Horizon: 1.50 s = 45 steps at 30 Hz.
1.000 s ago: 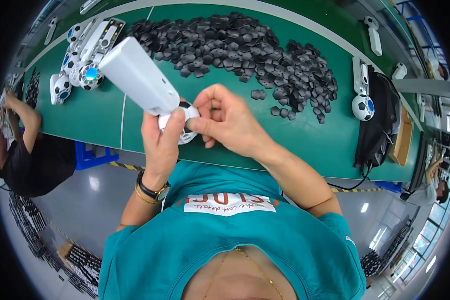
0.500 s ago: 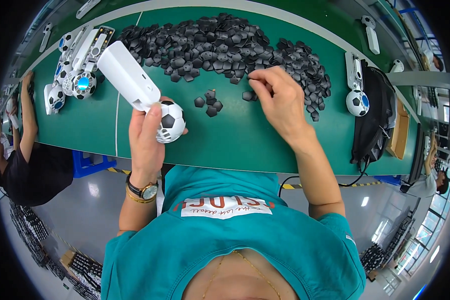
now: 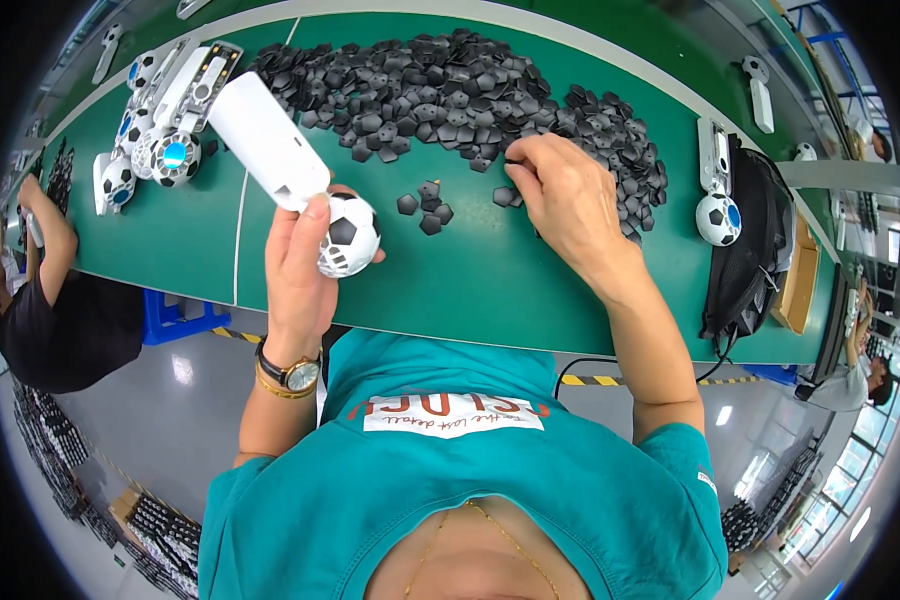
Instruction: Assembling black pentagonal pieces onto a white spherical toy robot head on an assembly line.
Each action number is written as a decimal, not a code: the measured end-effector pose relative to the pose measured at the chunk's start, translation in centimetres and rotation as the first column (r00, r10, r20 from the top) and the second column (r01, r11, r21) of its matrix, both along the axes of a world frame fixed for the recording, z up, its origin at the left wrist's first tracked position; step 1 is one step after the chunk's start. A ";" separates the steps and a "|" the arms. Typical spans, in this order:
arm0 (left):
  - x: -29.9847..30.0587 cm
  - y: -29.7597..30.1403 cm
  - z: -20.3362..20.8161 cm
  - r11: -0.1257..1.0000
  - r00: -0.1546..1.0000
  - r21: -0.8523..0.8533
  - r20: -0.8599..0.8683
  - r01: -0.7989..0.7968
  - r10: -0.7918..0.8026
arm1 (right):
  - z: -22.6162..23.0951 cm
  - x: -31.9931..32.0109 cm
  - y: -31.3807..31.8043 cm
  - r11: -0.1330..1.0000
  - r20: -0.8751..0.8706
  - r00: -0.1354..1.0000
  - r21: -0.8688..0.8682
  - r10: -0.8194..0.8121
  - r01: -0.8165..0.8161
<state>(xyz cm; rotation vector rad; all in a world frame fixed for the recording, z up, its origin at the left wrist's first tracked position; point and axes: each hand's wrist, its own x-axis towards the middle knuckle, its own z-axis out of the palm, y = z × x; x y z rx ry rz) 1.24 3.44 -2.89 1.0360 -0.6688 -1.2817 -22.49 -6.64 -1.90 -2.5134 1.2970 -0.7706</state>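
My left hand (image 3: pixel 300 262) is closed around a white device with a soccer-ball head (image 3: pixel 352 225), gripping it at the neck where the long body meets the ball. The body tilts up and to the left. At the near edge of a big heap of black pentagon pieces (image 3: pixel 425 105), my right hand (image 3: pixel 577 205) has its thumb and forefinger pressed together. Whatever lies between those fingertips, if anything, is hidden. Just below them a loose pentagon piece (image 3: pixel 502 196) rests on the table. Between my hands sits a small cluster of pentagon pieces (image 3: pixel 431 218).
Several similar white devices (image 3: pixel 175 158) are stacked at the left of the green table (image 3: pixel 390 295). On the right stand another device (image 3: pixel 718 215), a black bag (image 3: pixel 755 235) and a cardboard box (image 3: pixel 798 285). A person in a dark shirt (image 3: pixel 75 335) works at the far left.
The view has shifted slightly. My left hand still holds the device, and my right hand stays by the heap with its fingers a little more curled.
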 end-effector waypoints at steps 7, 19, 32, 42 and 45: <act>-0.3 -0.7 0.3 1.000 0.992 0.010 -0.123 0.004 -0.002 | 1.4 2.5 0.9 0.927 0.276 0.959 0.337 0.071 -0.165; 0.6 -0.1 0.1 1.000 0.999 0.022 -0.044 -0.008 0.009 | -1.6 2.6 -0.3 0.960 0.016 0.960 -0.026 0.281 -0.280; 0.4 -0.6 0.7 1.000 0.995 0.009 -0.099 -0.010 0.011 | 0.5 4.0 0.5 0.929 -0.440 0.850 -0.082 0.291 -0.360; -0.8 -0.5 1.4 0.998 0.978 0.023 -0.203 -0.052 0.055 | 2.6 5.0 1.6 0.889 0.423 0.872 0.263 0.244 -0.376; -0.9 -0.6 1.0 0.998 0.966 0.031 -0.251 -0.051 0.057 | 3.0 6.2 3.3 0.636 0.732 0.674 0.570 -0.105 -0.520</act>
